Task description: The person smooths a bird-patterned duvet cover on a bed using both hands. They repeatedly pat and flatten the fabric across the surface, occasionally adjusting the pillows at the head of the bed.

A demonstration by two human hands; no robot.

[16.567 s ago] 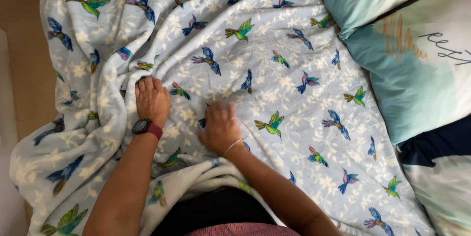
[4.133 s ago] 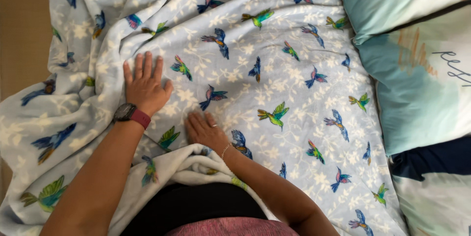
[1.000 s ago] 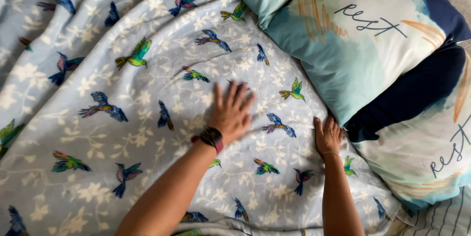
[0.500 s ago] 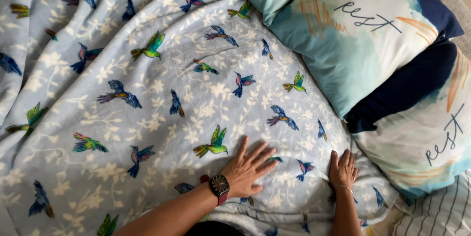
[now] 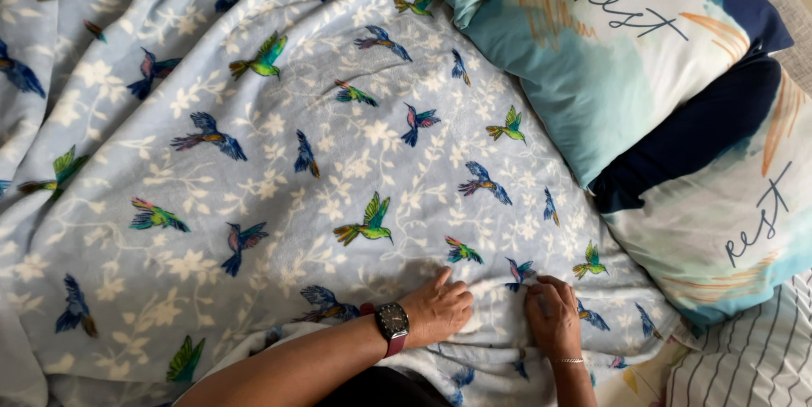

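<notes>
Both my hands rest on the near edge of the bird-print blanket [image 5: 338,170] spread across the bed: my left hand [image 5: 438,310] loosely curled, fingers pressing the cloth, my right hand [image 5: 554,316] bunching a fold under bent fingers. I judge I'm smoothing this edge beside the pillows [image 5: 660,102]; flattening it calls for outward strokes.

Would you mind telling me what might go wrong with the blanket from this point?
Both hands, left hand and right hand, press the bird-print blanket near its lower edge, so:
1. Folds along the blanket's left side are out of reach of the hands and may remain.
2. Tugging the edge could drag the blanket away from the teal pillow it lies against.
3. The wristwatch might snag the fleecy fabric.
</notes>
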